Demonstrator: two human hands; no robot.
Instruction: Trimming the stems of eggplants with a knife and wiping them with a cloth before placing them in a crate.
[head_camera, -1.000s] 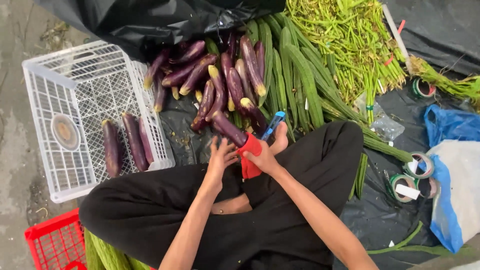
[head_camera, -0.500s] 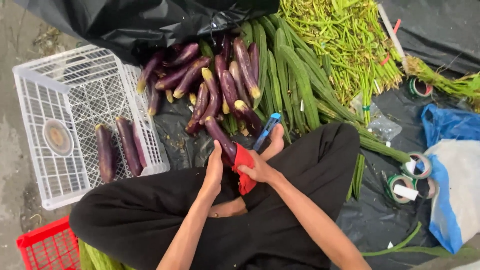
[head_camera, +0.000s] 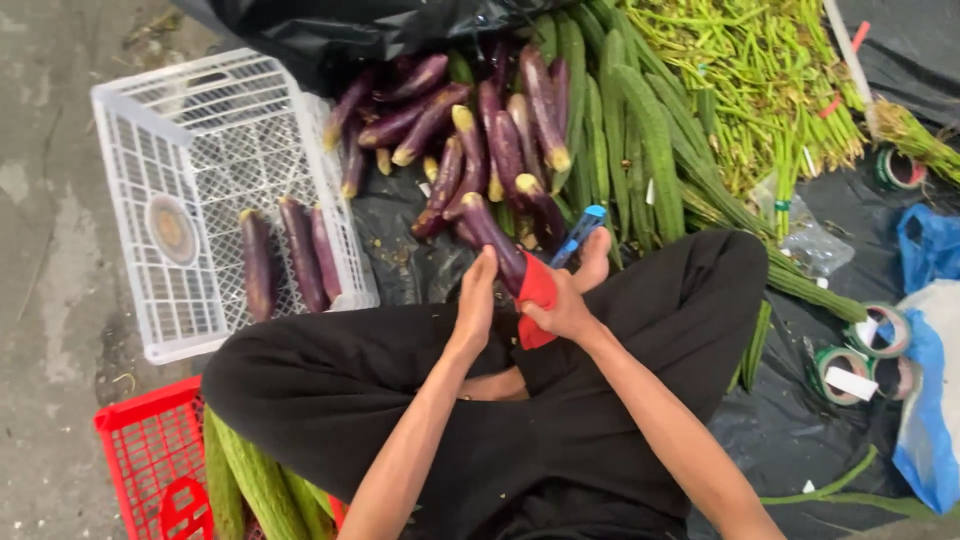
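Note:
I sit cross-legged in black trousers. My left hand (head_camera: 474, 297) presses against the side of a long purple eggplant (head_camera: 490, 230) that sticks out toward the pile. My right hand (head_camera: 566, 300) grips a red cloth (head_camera: 536, 297) wrapped round the eggplant's near end and also holds a blue-handled tool (head_camera: 578, 235) pointing away from me. Behind lies a pile of purple eggplants (head_camera: 470, 130) on a black plastic sheet.
A white plastic crate (head_camera: 160, 150) on the left holds three eggplants (head_camera: 290, 255). A red crate (head_camera: 150, 460) with long green gourds sits near my left knee. Long ridged gourds (head_camera: 640, 130), green stalks (head_camera: 760, 70), tape rolls (head_camera: 850, 360) and blue bags (head_camera: 925, 400) lie right.
The view has shifted slightly. My hands have slid up along the eggplant and the red cloth now wraps its near end more tightly; the blue tool stays in my right hand.

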